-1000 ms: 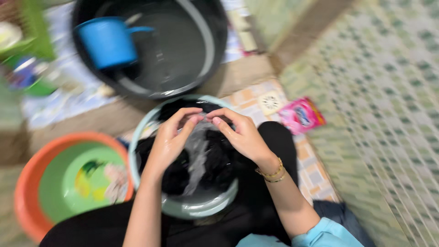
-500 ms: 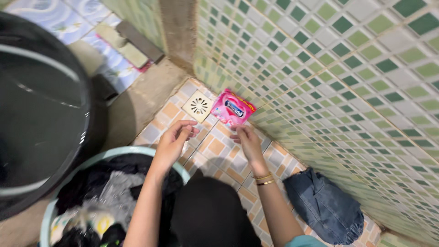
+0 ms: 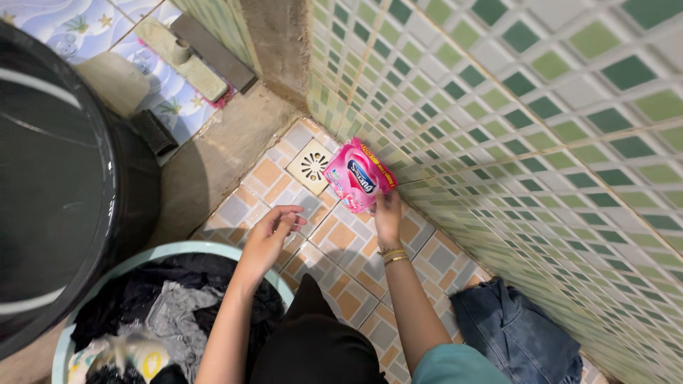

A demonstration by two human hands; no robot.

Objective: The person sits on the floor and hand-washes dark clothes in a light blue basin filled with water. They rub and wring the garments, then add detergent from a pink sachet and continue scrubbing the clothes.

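now right hand (image 3: 388,217) grips pink pouch (image 3: 358,175); basin (image 3: 213,250) holds dark clothes (image 3: 167,302)

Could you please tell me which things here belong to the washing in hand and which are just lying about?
In hand:
- pink plastic detergent pouch, held by the right hand
- pale green round basin of dark wet clothes, beside the left hand

Lying about:
- large black tub
- crumpled blue denim garment
- square floor drain

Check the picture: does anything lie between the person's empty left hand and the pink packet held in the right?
Nothing visible does. Only bare floor tiles separate the left hand from the pink packet, which the right hand grips from below.
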